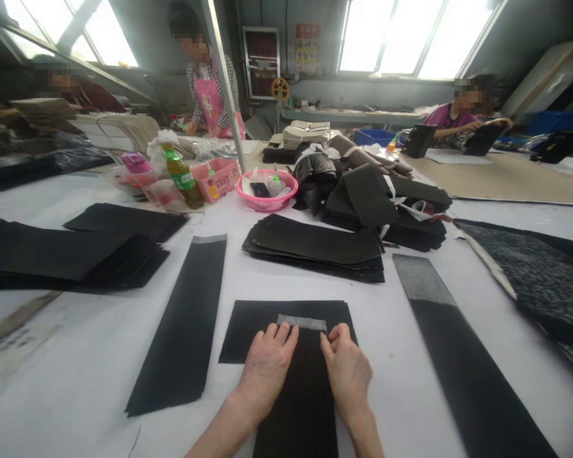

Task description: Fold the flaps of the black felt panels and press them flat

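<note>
We take the pink basin (266, 191) on the white table (401, 343) as the reference. Far to its left, and nearer to us, lies a fanned stack of black sheets (52, 254). A long black strip (181, 331) lies left of the basin and nearer, its grey end pointing away from us. Straight in front of the basin, closest to us, is the work piece — a narrow black strip (298, 407) laid across a black rectangular sheet (241, 331), with a grey band (302, 322) at its far end. The left hand (267, 369) rests palm down on this strip, fingers stretched and slightly spread, tips pressing just below the band; it grips nothing. The right hand (347, 372) rests beside it, fingers bent at the band's right end — we cannot tell whether they pinch it. Right of the basin and nearer lie a pile of black pieces (315, 248), then a second long strip (463, 369) and a speckled dark mat (544, 280).
</note>
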Available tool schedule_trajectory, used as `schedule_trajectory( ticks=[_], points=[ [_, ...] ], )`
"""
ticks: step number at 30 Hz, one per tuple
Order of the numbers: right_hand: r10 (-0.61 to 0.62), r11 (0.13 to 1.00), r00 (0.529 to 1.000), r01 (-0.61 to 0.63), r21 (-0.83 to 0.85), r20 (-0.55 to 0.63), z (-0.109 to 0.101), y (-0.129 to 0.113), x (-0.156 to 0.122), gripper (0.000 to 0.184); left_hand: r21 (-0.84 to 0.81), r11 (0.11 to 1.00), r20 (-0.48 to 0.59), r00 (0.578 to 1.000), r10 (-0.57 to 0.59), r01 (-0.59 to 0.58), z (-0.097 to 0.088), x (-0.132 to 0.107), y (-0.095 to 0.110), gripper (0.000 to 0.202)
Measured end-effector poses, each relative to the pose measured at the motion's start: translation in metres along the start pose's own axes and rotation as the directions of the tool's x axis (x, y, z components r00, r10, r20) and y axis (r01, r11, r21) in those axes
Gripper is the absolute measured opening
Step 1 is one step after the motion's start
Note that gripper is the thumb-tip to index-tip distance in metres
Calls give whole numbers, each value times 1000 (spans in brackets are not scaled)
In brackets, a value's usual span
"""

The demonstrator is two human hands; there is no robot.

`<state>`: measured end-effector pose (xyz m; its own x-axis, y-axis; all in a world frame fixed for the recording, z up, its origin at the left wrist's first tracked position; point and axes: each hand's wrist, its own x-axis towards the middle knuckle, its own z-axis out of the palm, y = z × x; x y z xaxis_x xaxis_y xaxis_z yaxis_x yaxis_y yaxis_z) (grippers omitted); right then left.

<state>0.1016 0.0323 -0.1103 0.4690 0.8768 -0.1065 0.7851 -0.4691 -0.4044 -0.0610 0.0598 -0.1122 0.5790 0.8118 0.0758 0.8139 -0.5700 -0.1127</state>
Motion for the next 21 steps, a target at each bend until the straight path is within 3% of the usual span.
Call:
schedule_trajectory(
  ticks=[5,9,11,13,15,17,21],
  points=[
    [3,995,1000,-4,96,16,-1,5,2,18,5,1000,7,1000,17,-17,0,1,-1,52],
    [0,921,998,-24,388,63,-2,17,3,31,-11,1000,9,1000,14,-14,-1,0,-2,54],
    [-4,884,1000,17,466,-30,-3,19,0,36,-15,1000,11,1000,16,-16,-1,0,-2,54],
    [-107,906,971,184,382,-213,-3,17,-5,34,-16,1000,7,1000,17,-17,-1,0,-2,53],
    [-312,902,900,381,202,-304,0,13,-10,27,-23,1000,-1,1000,17,-17,-1,-1,-2,52],
    [-473,862,837,505,54,-276,7,9,-14,25,-37,999,-7,1000,17,-17,-1,-2,-3,51],
    [-572,820,787,556,-137,-233,19,11,-17,31,-72,997,-11,1000,18,-19,1,-4,-7,50]
  ],
)
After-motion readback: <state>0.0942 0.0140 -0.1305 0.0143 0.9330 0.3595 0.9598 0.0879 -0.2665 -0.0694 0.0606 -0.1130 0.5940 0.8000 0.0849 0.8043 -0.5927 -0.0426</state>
